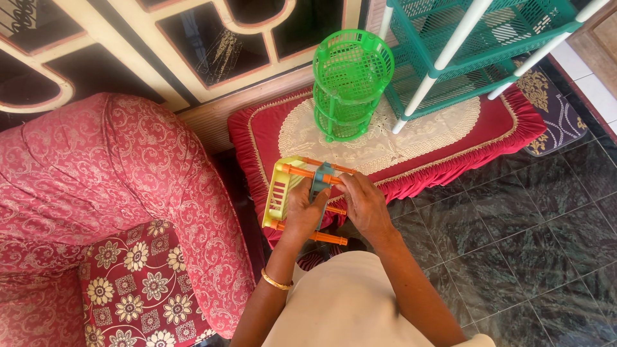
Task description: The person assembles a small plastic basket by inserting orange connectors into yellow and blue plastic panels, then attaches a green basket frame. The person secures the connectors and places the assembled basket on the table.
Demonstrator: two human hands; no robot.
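Observation:
A small plastic rack lies on its side in front of me: a yellow tray (277, 191), a teal tray (319, 178) and orange rods (324, 237) joining them. My left hand (303, 212) grips the rack from below, thumb against the teal tray. Fingers of my right hand (364, 202) curl over the teal tray and the upper orange rod. A gold bangle (276, 281) circles my left wrist. The rack hangs over the near edge of the low table.
A low table with a red fringed cloth (270, 132) and cream lace carries a green round tiered rack (350, 83) and a larger teal shelf rack with white poles (463, 51). A red patterned armchair (109, 193) stands left. Dark tiled floor (514, 238) lies right.

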